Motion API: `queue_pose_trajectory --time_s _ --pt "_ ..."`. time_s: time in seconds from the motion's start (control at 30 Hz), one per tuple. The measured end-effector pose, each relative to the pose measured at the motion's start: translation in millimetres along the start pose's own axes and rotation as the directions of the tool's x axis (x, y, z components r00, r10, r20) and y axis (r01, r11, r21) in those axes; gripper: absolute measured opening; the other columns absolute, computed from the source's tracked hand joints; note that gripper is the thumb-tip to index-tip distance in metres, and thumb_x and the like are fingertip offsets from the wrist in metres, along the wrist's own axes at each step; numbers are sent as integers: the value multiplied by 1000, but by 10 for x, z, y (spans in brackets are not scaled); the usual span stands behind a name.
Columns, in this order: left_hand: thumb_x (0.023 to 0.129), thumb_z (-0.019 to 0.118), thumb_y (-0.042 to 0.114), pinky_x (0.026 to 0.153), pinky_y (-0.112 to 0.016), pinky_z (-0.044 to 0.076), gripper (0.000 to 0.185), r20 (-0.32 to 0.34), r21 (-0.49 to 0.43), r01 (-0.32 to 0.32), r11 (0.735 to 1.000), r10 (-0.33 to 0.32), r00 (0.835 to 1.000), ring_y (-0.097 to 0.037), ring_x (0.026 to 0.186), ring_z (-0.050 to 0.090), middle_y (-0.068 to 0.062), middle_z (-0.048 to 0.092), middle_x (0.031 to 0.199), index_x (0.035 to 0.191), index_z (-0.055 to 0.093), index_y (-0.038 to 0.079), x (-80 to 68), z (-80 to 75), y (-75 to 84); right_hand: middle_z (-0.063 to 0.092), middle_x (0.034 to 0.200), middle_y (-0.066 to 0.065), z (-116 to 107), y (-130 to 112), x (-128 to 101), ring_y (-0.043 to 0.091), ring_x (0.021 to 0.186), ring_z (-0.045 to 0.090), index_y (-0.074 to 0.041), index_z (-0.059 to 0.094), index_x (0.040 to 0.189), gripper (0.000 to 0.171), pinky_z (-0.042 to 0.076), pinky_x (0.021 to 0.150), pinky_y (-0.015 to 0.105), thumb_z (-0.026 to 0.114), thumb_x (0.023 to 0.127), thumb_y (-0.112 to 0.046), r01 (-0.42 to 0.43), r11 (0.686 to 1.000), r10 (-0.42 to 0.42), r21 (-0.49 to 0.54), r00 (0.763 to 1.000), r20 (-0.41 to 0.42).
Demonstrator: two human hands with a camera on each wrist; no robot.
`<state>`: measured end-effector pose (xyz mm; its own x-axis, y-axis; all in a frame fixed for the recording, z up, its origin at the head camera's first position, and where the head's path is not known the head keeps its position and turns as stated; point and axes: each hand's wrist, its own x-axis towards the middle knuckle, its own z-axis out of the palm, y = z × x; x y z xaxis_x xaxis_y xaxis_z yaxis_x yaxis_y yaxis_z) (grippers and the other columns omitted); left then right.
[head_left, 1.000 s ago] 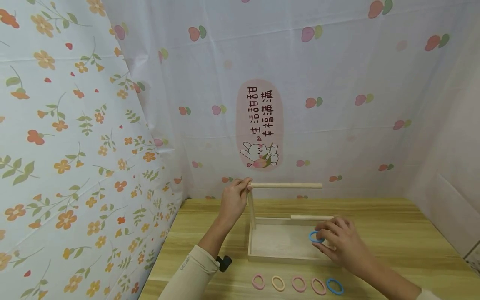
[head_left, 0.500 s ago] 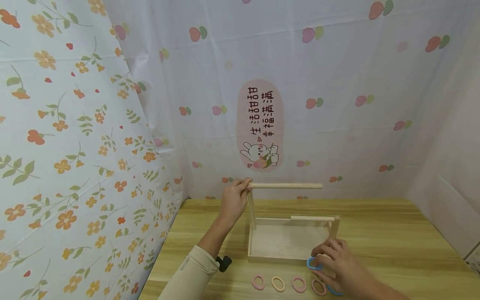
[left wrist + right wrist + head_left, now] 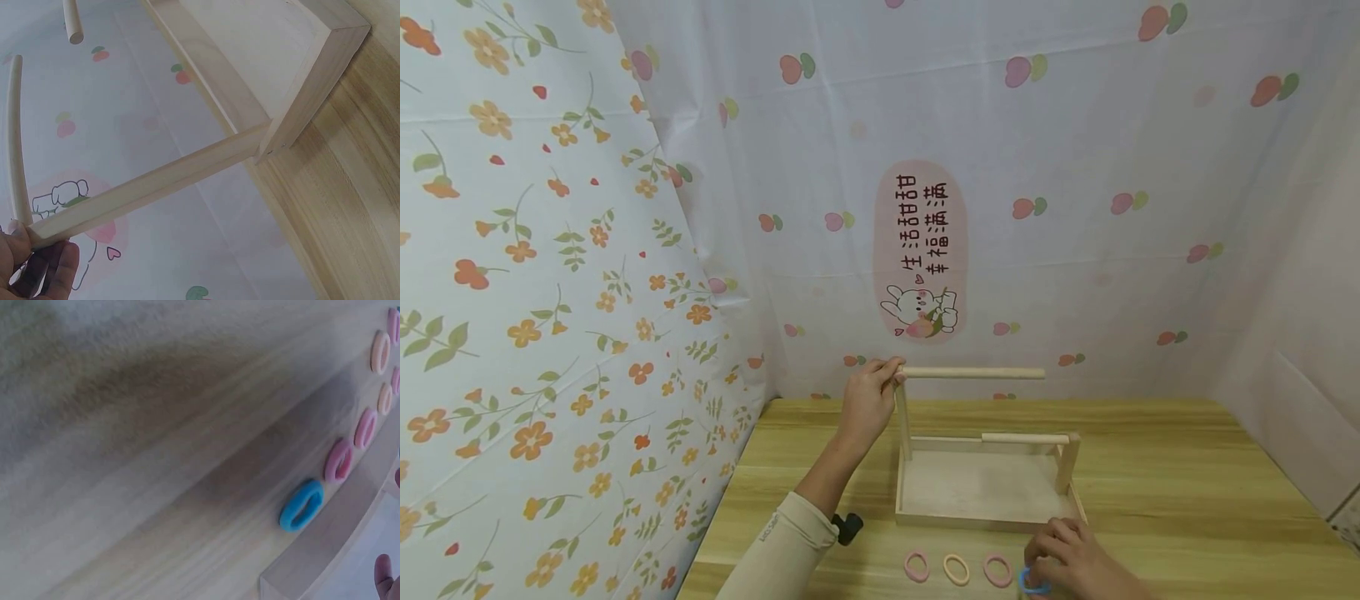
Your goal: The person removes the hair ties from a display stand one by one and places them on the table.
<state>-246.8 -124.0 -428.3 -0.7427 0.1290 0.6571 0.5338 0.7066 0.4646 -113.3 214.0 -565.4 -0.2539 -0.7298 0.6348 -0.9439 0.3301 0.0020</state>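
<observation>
A pale wooden stand (image 3: 988,487) has a shallow tray base. A tall post on its left carries a rod (image 3: 973,372) pointing right; a shorter post (image 3: 1067,463) on its right carries a lower rod (image 3: 1024,437) pointing left. My left hand (image 3: 868,400) pinches the top of the tall post, and the left wrist view shows thumb and fingers (image 3: 64,265) around that end. In front of the tray, my right hand (image 3: 1075,557) holds a blue hair tie (image 3: 1033,582) low over the table. Another blue hair tie (image 3: 301,505) lies on the table, hidden by the hand in the head view.
Pink hair ties (image 3: 997,571) and a yellow one (image 3: 957,569) lie in a row before the tray. The right wrist view shows several more hair ties (image 3: 380,352). A small black object (image 3: 847,527) is beside my left forearm. Printed cloth hangs behind the wooden table (image 3: 1180,475).
My right hand has come down from over the tray toward the front of the table, bringing the blue hair tie with it. My left hand has stayed on the post top.
</observation>
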Motion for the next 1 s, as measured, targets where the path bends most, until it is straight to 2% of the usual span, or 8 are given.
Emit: queue_pose_trajectory --time_s 0.07,0.2,0.33,0.47,0.63,0.83,0.93,1.0 --pt "97 68 18 74 -30 63 28 -3 9 -9 1000 9 1000 -23 94 76 -10 76 107 122 75 7 0 -4 -2 57 106 -19 27 -11 -44 3 102 42 -41 66 101 31 26 87 23 77 80 -61 1 1000 -1 3 1000 22" --pt "98 66 22 74 -30 63 29 -3 23 -17 1000 17 1000 -22 94 75 -9 76 107 122 75 8 3 -12 -1 55 103 -22 75 -85 -122 0 98 40 -45 66 99 39 30 79 24 77 73 -72 -39 996 45 -83 996 74" --pt "98 67 20 75 -32 64 28 -2 18 -14 1000 14 1000 -24 96 76 -10 76 107 121 75 5 10 -11 -2 59 100 -23 102 -168 -172 2 94 43 -47 69 99 45 35 74 31 66 74 -84 -50 981 80 -189 984 156" --pt "96 70 16 73 -31 64 27 -13 17 -18 1000 18 1000 -23 94 76 -10 76 106 120 76 6 9 1 -14 62 101 -20 130 -207 -208 3 91 43 -51 67 113 56 36 71 34 54 76 -91 -14 975 64 -222 973 220" --pt "96 70 17 71 -29 63 26 -5 35 -9 999 9 1000 -21 92 75 -8 77 105 121 76 11 0 4 -15 57 100 -22 181 -217 -247 0 91 38 -63 50 135 66 32 71 29 53 75 -92 -1 976 51 -219 973 224" --pt "97 68 20 71 -27 63 28 12 29 16 999 -16 1000 -18 91 75 -6 77 107 123 75 13 -7 -15 13 60 106 -17 165 -251 -245 0 93 38 -65 37 143 71 31 71 27 52 78 -90 -12 980 71 -197 954 293" --pt "98 68 21 70 -26 62 28 15 27 23 999 -24 1000 -17 90 75 -6 77 107 124 75 14 -8 -24 26 60 112 -17 143 -293 -260 -1 96 38 -68 40 140 69 33 71 27 50 76 -92 -60 975 128 -216 940 317" --pt "98 68 21 69 -27 62 28 14 25 22 999 -23 1000 -18 90 75 -6 77 107 123 75 14 -8 -26 30 56 108 -20 141 -327 -290 -3 95 36 -55 54 138 73 33 71 23 56 74 -91 -164 967 218 -198 931 294"
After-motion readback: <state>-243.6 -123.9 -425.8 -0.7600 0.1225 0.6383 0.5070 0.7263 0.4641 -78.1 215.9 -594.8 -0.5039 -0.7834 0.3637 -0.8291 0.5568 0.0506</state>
